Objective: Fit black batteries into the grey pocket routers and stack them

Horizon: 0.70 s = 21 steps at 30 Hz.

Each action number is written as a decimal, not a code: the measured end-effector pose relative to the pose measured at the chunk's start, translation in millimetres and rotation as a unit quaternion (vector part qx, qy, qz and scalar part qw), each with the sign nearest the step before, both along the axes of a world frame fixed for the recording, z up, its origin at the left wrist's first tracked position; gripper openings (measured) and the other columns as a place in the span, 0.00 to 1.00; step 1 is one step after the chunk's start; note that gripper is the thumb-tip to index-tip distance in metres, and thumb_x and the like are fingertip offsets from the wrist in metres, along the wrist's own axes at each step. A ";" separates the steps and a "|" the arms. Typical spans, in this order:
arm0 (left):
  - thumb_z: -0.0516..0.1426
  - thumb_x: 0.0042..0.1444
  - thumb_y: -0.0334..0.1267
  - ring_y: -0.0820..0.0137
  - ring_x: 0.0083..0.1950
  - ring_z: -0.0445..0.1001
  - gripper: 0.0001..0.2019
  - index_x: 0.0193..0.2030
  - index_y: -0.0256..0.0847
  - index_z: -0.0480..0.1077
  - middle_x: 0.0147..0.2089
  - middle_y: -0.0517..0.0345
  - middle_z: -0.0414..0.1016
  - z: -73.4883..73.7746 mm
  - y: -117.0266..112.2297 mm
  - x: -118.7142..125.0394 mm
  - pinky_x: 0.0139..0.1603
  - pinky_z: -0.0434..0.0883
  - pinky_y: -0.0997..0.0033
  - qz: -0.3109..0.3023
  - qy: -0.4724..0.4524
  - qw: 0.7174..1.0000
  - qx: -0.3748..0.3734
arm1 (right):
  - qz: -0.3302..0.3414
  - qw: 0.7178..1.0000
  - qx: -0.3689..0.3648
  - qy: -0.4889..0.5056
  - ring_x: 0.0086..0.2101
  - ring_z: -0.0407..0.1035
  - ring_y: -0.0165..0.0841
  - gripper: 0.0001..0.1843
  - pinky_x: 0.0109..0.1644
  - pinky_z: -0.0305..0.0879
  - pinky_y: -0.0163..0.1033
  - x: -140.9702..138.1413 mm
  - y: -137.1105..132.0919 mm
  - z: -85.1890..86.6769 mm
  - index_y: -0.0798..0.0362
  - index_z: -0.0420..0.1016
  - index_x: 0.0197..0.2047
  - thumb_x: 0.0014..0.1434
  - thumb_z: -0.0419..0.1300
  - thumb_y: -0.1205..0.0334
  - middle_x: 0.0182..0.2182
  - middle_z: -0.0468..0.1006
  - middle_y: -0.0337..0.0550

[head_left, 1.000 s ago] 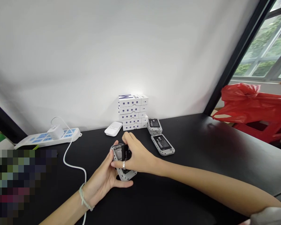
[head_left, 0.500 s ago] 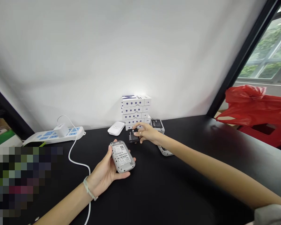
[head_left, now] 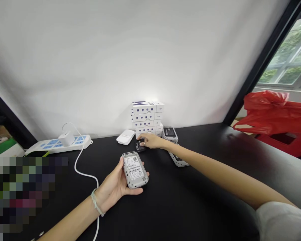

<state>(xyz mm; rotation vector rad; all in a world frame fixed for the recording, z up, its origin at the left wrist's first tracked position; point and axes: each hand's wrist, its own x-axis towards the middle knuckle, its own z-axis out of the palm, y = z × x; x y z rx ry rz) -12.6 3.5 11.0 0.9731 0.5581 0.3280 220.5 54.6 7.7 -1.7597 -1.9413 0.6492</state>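
Observation:
In my left hand (head_left: 117, 182) I hold a pocket Wi-Fi router (head_left: 135, 170), its back cover off and the printed label with a square code facing up. My fingers wrap its far side and the thumb lies by its left edge. Farther back, my right hand (head_left: 152, 140) has its fingertips on a flat black battery (head_left: 140, 147) marked 3000mAh, which is low at the tabletop in front of the box stack. The hand hides the battery's right part. Two more open routers lie to the right: one with a battery (head_left: 170, 133), the other router (head_left: 179, 162) partly behind my forearm.
White boxes (head_left: 146, 117) are stacked against the wall. Left of them lies a white closed router or cover (head_left: 125, 137). A power strip (head_left: 55, 144) with a plugged charger (head_left: 66, 138) and white cable (head_left: 86, 174) occupies the left. A red bag (head_left: 273, 113) is beyond the right edge.
My right hand has moved the battery slightly left and down, from a tilted hold to nearly flat at the tabletop. My left hand still holds the router, slightly farther right in view.

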 end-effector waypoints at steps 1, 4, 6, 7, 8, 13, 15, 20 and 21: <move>0.46 0.50 0.59 0.57 0.61 0.63 0.29 0.55 0.46 0.59 0.61 0.52 0.60 0.5 -2.2 0.7 0.31 0.80 0.75 0.016 0.002 1.000 0.006 | 0.002 1.000 0.018 -0.016 0.27 0.56 0.13 0.21 0.37 0.57 0.22 -2.1 -2.2 3.8 0.56 0.63 0.52 0.56 0.52 0.58 0.27 0.64 0.39; 0.46 0.52 0.56 0.59 0.60 0.65 0.25 0.52 0.47 0.62 0.59 0.53 0.63 0.3 -5.9 2.5 0.32 0.79 0.77 0.028 0.019 0.999 0.008 | 0.021 0.996 0.074 -0.043 0.35 0.59 0.16 0.21 0.46 0.58 0.25 -13.9 -21.1 18.0 0.55 0.65 0.52 0.58 0.50 0.54 0.34 0.66 0.42; 0.46 0.52 0.55 0.59 0.59 0.66 0.24 0.52 0.48 0.62 0.58 0.53 0.65 -2.1 -5.0 3.0 0.36 0.80 0.74 0.034 0.019 0.999 0.012 | 0.073 0.991 0.099 -0.053 0.42 0.59 0.19 0.28 0.50 0.58 0.26 -24.8 -43.2 26.0 0.50 0.60 0.57 0.56 0.51 0.47 0.43 0.64 0.42; 0.47 0.52 0.55 0.60 0.59 0.66 0.24 0.52 0.48 0.62 0.57 0.53 0.65 -3.8 -4.0 3.0 0.39 0.80 0.71 0.037 0.016 0.999 0.017 | 0.115 0.986 0.103 -0.063 0.47 0.58 0.21 0.34 0.52 0.58 0.27 -30.4 -55.3 28.3 0.47 0.57 0.59 0.53 0.54 0.43 0.48 0.61 0.41; 0.49 0.51 0.55 0.60 0.58 0.66 0.23 0.52 0.51 0.61 0.57 0.55 0.66 -5.5 -3.0 3.1 0.42 0.80 0.66 0.048 0.013 0.998 0.023 | 0.166 0.976 0.109 -0.088 0.51 0.56 0.24 0.41 0.56 0.57 0.29 -35.5 -66.9 29.1 0.48 0.52 0.62 0.49 0.56 0.41 0.52 0.57 0.42; 0.51 0.52 0.51 0.61 0.56 0.69 0.21 0.53 0.53 0.60 0.53 0.55 0.69 -7.7 -4.2 3.9 0.50 0.77 0.57 0.034 0.026 0.997 0.059 | 0.224 0.944 0.161 -0.184 0.55 0.49 0.32 0.52 0.62 0.51 0.38 -44.7 -98.6 21.5 0.55 0.46 0.65 0.43 0.60 0.41 0.55 0.50 0.48; 0.51 0.52 0.50 0.61 0.55 0.70 0.20 0.53 0.52 0.60 0.53 0.55 0.69 -6.6 -7.1 4.7 0.49 0.77 0.60 0.023 0.030 0.997 0.066 | 0.215 0.944 0.171 -0.185 0.53 0.50 0.31 0.48 0.60 0.53 0.37 -41.8 -100.3 19.6 0.54 0.48 0.64 0.45 0.59 0.41 0.54 0.52 0.48; 0.51 0.51 0.53 0.61 0.51 0.72 0.22 0.51 0.46 0.62 0.54 0.51 0.68 -8.4 -12.6 8.7 0.46 0.78 0.63 0.028 0.045 0.995 0.080 | 0.228 0.916 0.226 -0.243 0.48 0.53 0.31 0.49 0.58 0.52 0.42 -40.3 -102.1 17.3 0.57 0.54 0.59 0.41 0.58 0.34 0.49 0.57 0.49; 0.52 0.51 0.52 0.60 0.51 0.72 0.22 0.50 0.45 0.62 0.54 0.51 0.68 -9.4 -13.0 9.3 0.48 0.77 0.60 0.029 0.048 0.995 0.080 | 0.235 0.910 0.230 -0.251 0.47 0.53 0.30 0.50 0.57 0.53 0.41 -40.8 -102.7 17.2 0.57 0.54 0.59 0.41 0.58 0.33 0.48 0.57 0.49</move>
